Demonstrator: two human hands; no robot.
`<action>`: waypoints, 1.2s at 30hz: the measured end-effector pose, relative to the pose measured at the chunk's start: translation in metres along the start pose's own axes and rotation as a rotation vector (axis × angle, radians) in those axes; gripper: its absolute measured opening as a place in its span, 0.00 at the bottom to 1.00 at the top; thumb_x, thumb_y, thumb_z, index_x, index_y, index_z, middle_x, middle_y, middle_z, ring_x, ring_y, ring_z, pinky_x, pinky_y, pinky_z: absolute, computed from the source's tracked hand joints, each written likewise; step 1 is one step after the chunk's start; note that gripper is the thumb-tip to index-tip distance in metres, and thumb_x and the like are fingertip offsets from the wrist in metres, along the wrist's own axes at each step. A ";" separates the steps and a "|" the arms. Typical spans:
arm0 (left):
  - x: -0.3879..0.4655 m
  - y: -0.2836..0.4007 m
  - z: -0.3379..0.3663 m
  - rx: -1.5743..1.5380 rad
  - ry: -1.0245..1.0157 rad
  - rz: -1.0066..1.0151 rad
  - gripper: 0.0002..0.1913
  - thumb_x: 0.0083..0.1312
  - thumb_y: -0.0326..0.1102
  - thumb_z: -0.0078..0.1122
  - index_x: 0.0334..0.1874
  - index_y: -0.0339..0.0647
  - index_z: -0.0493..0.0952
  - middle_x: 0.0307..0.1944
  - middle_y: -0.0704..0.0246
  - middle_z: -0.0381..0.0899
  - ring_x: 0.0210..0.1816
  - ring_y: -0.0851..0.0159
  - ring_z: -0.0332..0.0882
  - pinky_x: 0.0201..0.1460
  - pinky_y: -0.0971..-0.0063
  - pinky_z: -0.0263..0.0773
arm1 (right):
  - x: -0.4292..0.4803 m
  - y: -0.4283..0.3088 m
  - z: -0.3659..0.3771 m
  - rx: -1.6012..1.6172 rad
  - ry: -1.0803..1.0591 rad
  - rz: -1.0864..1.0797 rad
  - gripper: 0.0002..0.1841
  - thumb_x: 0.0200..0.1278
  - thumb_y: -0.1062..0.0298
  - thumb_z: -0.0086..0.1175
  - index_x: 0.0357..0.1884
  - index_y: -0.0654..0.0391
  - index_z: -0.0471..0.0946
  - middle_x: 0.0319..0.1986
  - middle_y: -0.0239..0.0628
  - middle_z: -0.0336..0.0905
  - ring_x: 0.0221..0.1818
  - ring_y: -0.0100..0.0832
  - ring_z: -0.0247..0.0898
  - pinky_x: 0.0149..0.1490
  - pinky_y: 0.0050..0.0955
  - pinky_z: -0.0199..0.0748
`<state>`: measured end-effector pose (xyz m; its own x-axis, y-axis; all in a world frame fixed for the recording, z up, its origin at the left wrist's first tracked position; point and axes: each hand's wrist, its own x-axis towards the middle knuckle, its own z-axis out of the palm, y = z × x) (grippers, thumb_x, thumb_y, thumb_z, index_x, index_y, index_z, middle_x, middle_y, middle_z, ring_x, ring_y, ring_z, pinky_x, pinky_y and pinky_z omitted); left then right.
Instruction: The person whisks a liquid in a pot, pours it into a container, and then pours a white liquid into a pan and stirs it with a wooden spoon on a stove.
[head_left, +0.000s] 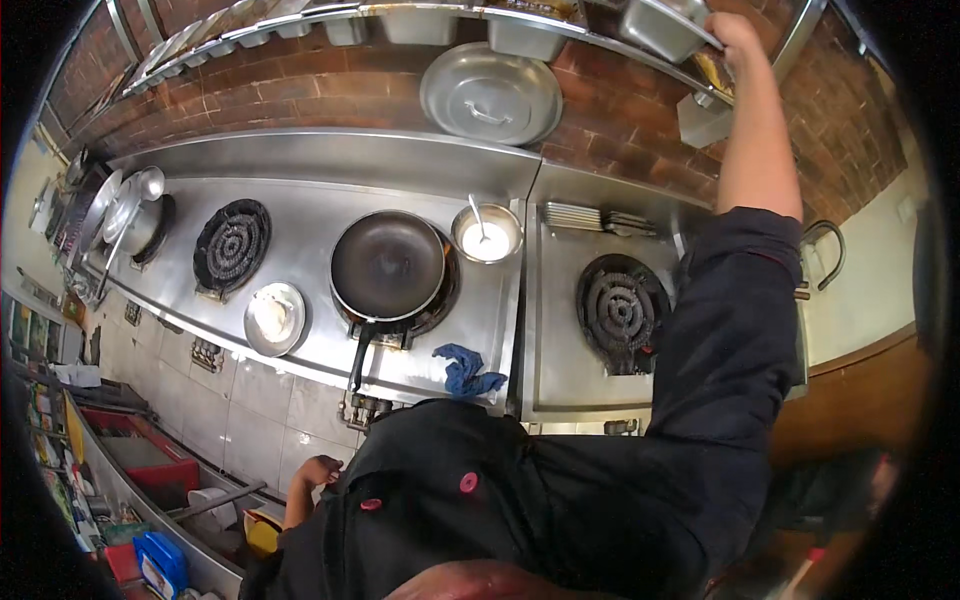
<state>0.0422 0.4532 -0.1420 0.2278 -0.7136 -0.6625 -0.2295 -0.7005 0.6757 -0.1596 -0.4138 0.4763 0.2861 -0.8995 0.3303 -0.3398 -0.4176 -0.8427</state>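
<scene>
My right hand (735, 39) is raised to the wall shelf at the upper right, gripping the rim of a tilted stainless steel food pan (660, 31). Low by my side, my left hand (319, 471) hangs with loosely bent fingers and nothing visible in it. A dark frying pan (388, 264) sits on a burner in front of me, its handle toward me. Right of it stands a steel bowl (487, 234) of white contents with a spoon in it. On the left, a metal plate (275, 319) carries something pale.
A blue cloth (469, 370) lies near the steel counter's front edge. Bare gas burners (232, 246) flank the frying pan, one at right (621, 315). An oval steel lid (491, 94) leans against the brick wall under the shelf (315, 16). Pots (139, 217) stand far left.
</scene>
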 end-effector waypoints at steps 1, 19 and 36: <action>0.002 0.001 -0.008 0.160 -0.019 0.162 0.15 0.50 0.38 0.61 0.37 0.36 0.78 0.31 0.63 0.80 0.32 0.65 0.79 0.34 0.72 0.74 | 0.003 -0.009 -0.016 -0.077 0.025 0.000 0.09 0.52 0.69 0.49 0.34 0.59 0.78 0.26 0.36 0.76 0.27 0.29 0.73 0.30 0.28 0.71; 0.008 -0.067 -0.007 -0.426 -0.062 -0.260 0.14 0.61 0.47 0.53 0.38 0.44 0.75 0.27 0.70 0.76 0.25 0.71 0.71 0.28 0.76 0.68 | -0.260 0.039 0.112 -0.106 -0.357 0.121 0.05 0.50 0.68 0.53 0.31 0.51 0.73 0.25 0.24 0.71 0.23 0.20 0.64 0.25 0.19 0.58; -0.053 -0.120 0.040 -0.609 0.101 -0.254 0.09 0.62 0.42 0.53 0.35 0.46 0.75 0.20 0.73 0.70 0.25 0.70 0.71 0.29 0.74 0.67 | -0.368 0.193 0.325 -0.706 -0.600 -0.003 0.13 0.41 0.67 0.55 0.27 0.66 0.76 0.29 0.53 0.77 0.32 0.44 0.75 0.38 0.37 0.70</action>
<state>0.0197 0.5754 -0.2010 0.2987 -0.5021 -0.8116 0.4113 -0.6996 0.5842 -0.0397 -0.1213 0.0535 0.6370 -0.7630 -0.1093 -0.7488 -0.5789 -0.3227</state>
